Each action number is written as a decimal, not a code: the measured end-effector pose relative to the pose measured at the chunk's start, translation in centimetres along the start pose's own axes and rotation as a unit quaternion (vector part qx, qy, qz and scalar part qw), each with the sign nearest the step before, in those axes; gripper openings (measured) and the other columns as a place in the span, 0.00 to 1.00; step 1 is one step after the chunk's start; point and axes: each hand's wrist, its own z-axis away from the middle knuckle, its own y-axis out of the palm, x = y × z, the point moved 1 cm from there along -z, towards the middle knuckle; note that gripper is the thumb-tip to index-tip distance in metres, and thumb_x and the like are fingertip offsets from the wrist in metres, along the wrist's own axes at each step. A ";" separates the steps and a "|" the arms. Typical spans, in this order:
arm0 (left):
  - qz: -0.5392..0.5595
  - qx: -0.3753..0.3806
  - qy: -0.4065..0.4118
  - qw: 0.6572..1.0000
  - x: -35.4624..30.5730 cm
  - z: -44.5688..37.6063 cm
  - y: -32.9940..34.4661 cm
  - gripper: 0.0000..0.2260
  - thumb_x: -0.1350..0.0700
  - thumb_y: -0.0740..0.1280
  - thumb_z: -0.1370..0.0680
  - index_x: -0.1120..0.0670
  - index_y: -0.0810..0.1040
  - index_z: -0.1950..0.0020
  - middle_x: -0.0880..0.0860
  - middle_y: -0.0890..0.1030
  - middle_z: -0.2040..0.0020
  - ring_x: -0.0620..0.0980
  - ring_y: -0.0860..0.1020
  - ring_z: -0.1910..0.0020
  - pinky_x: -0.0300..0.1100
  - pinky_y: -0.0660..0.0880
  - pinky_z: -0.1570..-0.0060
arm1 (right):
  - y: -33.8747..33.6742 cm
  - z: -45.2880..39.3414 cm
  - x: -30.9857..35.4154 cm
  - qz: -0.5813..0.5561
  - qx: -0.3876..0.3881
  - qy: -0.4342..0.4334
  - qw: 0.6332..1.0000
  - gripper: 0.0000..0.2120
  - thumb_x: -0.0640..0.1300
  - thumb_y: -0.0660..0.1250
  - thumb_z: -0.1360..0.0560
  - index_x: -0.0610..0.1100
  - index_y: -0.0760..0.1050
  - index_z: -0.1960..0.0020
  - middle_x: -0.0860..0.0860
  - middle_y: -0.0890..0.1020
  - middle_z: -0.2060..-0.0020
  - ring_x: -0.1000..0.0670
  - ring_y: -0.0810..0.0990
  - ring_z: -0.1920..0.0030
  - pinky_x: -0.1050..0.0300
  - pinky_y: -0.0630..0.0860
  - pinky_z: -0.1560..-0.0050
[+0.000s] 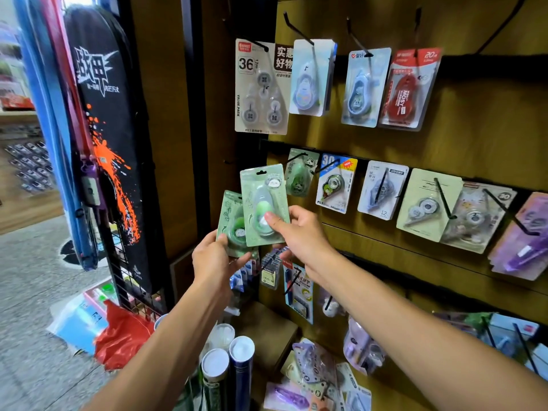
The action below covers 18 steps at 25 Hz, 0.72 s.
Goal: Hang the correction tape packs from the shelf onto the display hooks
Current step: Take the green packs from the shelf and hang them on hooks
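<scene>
My right hand (299,232) pinches a green correction tape pack (262,200) by its lower edge and holds it upright, just left of a black display hook (296,158). That hook carries a matching green pack (299,178). My left hand (213,262) grips a second green pack (229,221), partly hidden behind the first. More loose packs (314,369) lie on the shelf below.
The wooden display wall (370,140) holds rows of black hooks with other tape packs: a white three-pack (258,87), blue packs (364,87), a red pack (406,90). A black hanging bag (109,129) is on the left. Rolled tubes (228,366) stand below my arms.
</scene>
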 end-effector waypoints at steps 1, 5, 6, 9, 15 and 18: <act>-0.003 0.000 0.002 1.000 0.0 -0.1 -0.1 0.12 0.60 0.56 0.16 0.54 0.79 0.46 0.57 0.82 0.47 0.52 0.82 0.54 0.39 0.81 0.68 | 0.0 -0.6 0.1 0.006 -0.011 0.017 1.000 0.14 0.51 0.70 0.23 0.44 0.77 0.42 0.49 0.84 0.51 0.49 0.84 0.60 0.58 0.76 0.73; -0.008 0.002 0.007 1.000 0.0 -0.3 -0.2 0.12 0.60 0.56 0.17 0.54 0.79 0.46 0.58 0.81 0.45 0.54 0.82 0.52 0.39 0.81 0.67 | 0.2 -2.2 0.4 0.040 -0.056 0.049 0.996 0.20 0.54 0.70 0.25 0.42 0.75 0.40 0.49 0.82 0.52 0.51 0.80 0.66 0.61 0.72 0.77; -0.008 0.003 0.008 1.000 -0.1 -0.3 -0.2 0.12 0.60 0.56 0.17 0.53 0.79 0.46 0.58 0.81 0.44 0.54 0.82 0.51 0.40 0.81 0.67 | 0.2 -2.3 0.4 0.038 -0.068 0.046 0.996 0.19 0.54 0.70 0.25 0.43 0.75 0.41 0.50 0.81 0.53 0.51 0.80 0.66 0.60 0.72 0.76; -0.011 0.012 0.013 1.000 -0.1 -0.3 -0.1 0.12 0.60 0.56 0.17 0.53 0.79 0.46 0.58 0.81 0.44 0.54 0.82 0.51 0.40 0.81 0.65 | -0.1 -2.7 0.4 0.058 -0.129 0.017 0.990 0.20 0.54 0.72 0.28 0.49 0.67 0.43 0.51 0.79 0.51 0.47 0.82 0.61 0.54 0.76 0.70; -0.009 0.010 0.012 1.000 0.0 -0.9 0.4 0.12 0.60 0.57 0.17 0.50 0.79 0.51 0.56 0.80 0.45 0.55 0.81 0.50 0.40 0.82 0.66 | -0.6 -3.4 -0.6 0.171 -0.161 -0.120 0.965 0.10 0.45 0.68 0.25 0.47 0.67 0.51 0.54 0.72 0.62 0.52 0.70 0.66 0.58 0.65 0.70; -0.010 0.011 0.012 1.000 0.4 -1.9 0.6 0.12 0.60 0.57 0.17 0.51 0.79 0.52 0.57 0.80 0.45 0.55 0.82 0.52 0.41 0.82 0.66 | -0.5 -4.0 -1.4 0.189 -0.182 -0.161 0.951 0.05 0.45 0.68 0.24 0.46 0.71 0.54 0.54 0.75 0.64 0.54 0.69 0.70 0.58 0.65 0.71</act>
